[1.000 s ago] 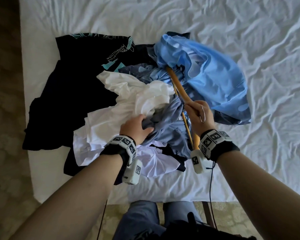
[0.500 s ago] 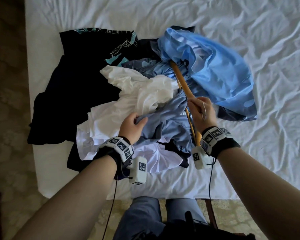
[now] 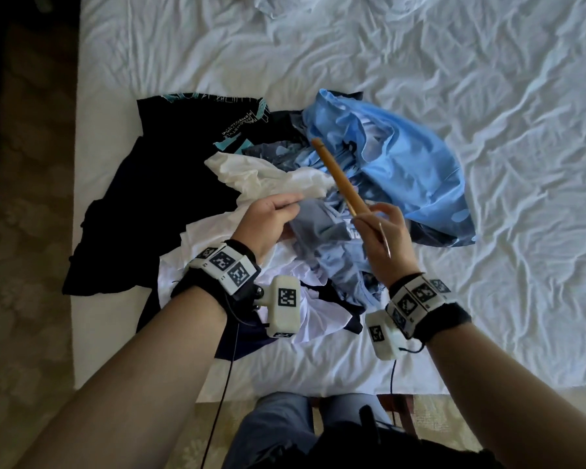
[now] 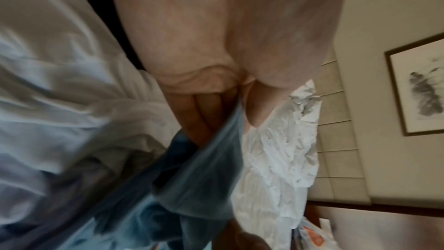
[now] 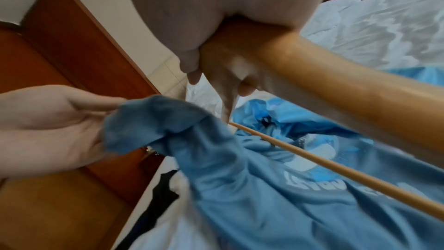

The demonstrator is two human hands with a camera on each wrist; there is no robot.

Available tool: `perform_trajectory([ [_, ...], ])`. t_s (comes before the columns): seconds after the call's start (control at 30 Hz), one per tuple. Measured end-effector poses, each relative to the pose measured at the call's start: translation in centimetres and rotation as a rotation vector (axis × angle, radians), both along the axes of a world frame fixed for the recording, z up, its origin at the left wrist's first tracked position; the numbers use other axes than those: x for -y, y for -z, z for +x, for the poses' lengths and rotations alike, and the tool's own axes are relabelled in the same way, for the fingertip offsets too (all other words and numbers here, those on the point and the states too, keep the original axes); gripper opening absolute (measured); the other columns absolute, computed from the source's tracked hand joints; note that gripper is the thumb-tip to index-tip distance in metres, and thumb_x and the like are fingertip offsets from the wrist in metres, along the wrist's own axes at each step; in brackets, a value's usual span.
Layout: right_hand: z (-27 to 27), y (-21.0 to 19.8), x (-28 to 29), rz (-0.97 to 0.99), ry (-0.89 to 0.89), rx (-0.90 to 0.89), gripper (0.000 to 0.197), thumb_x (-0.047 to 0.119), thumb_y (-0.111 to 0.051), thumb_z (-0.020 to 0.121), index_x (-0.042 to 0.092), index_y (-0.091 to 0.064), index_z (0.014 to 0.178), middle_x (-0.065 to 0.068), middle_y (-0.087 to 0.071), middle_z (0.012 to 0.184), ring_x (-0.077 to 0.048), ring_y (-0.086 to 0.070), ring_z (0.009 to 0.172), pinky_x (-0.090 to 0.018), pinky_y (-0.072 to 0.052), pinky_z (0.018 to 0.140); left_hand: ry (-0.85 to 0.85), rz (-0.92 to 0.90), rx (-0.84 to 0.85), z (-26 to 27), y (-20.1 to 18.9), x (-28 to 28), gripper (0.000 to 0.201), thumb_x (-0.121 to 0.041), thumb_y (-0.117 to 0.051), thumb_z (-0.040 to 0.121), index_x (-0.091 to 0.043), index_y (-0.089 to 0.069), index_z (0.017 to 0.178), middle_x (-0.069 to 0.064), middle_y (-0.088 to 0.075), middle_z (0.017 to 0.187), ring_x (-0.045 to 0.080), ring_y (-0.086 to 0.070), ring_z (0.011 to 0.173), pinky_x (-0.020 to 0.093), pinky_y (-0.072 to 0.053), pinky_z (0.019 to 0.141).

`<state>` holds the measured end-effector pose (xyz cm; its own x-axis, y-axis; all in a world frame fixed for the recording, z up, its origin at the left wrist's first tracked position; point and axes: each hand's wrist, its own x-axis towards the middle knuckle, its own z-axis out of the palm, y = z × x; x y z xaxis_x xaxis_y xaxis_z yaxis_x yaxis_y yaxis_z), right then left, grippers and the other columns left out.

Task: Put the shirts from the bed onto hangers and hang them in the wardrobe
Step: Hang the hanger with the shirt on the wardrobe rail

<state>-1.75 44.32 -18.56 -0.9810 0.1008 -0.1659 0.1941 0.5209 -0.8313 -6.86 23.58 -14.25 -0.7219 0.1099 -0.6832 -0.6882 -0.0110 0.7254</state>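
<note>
A pile of shirts is seen on the near part of the bed point(image 3: 487, 96), which is covered with a wrinkled white sheet. A grey-blue shirt point(image 3: 322, 231) with white lettering is pinched at one edge between thumb and fingers of the left hand point(image 3: 271, 220); the fabric is lifted off the pile and drapes down from the grip. In the left wrist view the same cloth point(image 4: 204, 168) is seen clamped between thumb and curled fingers point(image 4: 206, 113). A wooden hanger point(image 3: 337, 177) is gripped by the right hand point(image 3: 383, 242), fingers wrapped round its middle, with one arm pointing away over the pile and the metal hook lying across the back of the hand. In the right wrist view the hanger's thick arm point(image 5: 336, 75) and thin lower bar are seen above the grey-blue shirt point(image 5: 252, 187). The two hands are held close together, just apart. A bright blue shirt point(image 3: 403, 170) lies at the far right of the pile, a white shirt point(image 3: 268, 177) in the middle, a black shirt point(image 3: 170, 184) with teal print at the left. The wardrobe cannot be identified with certainty.
</note>
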Motion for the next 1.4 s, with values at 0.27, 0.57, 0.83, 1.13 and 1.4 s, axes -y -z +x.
perform_trajectory([
  [0.27,0.0,-8.9,1.9,-0.028,0.049,-0.138,0.031,0.027,-0.082,0.074,0.012,-0.072,0.099,0.005,-0.046,0.114,-0.012,-0.06,0.079,-0.025,-0.047,0.08,0.008,0.265,-0.073,-0.5,-10.2,-3.0,0.051,0.014,-0.031,0.09,0.001,-0.044,0.138,0.022,-0.061,0.111,0.026,-0.063,0.092,0.031,-0.056,0.08],
  [0.57,0.0,-19.8,-0.2,-0.096,0.105,-0.344,0.009,0.017,-0.064,0.08,0.021,-0.071,0.084,0.017,-0.059,0.09,-0.015,-0.058,0.095,-0.021,-0.044,0.089,0.376,-0.17,-0.471,-1.0,-18.2,-2.8,0.062,0.006,-0.049,0.074,-0.006,-0.053,0.134,0.015,-0.066,0.102,0.026,-0.063,0.097,0.028,-0.049,0.075],
  [0.83,0.0,-26.1,-0.4,-0.043,0.073,-0.462,0.009,0.014,-0.062,0.09,0.015,-0.071,0.088,0.005,-0.051,0.111,0.004,-0.057,0.089,-0.013,-0.042,0.081,0.549,-0.708,-0.897,1.3,-21.8,-2.8,0.045,-0.022,-0.066,0.088,-0.03,-0.041,0.052,-0.008,-0.044,0.061,0.022,-0.047,0.067,0.029,-0.026,0.058],
  [1.13,0.6,-29.3,-0.2,0.006,0.129,-0.58,0.013,0.018,-0.057,0.09,0.014,-0.069,0.088,0.004,-0.048,0.112,0.017,-0.05,0.09,-0.002,-0.034,0.081,0.518,-0.471,-0.764,2.3,-22.8,-2.3,0.034,-0.024,-0.056,0.096,-0.018,-0.042,0.066,-0.001,-0.044,0.06,0.019,-0.043,0.059,0.039,-0.038,0.063],
  [1.4,-0.9,-33.6,0.5,-0.12,0.222,-0.728,0.017,0.011,-0.06,0.085,0.026,-0.061,0.076,0.002,-0.053,0.091,0.012,-0.051,0.088,-0.006,-0.036,0.084,0.235,-0.377,-0.98,0.7,-30.4,-1.6,0.029,-0.021,-0.058,0.095,-0.022,-0.051,0.067,-0.008,-0.047,0.056,0.011,-0.045,0.055,0.032,-0.038,0.058],
])
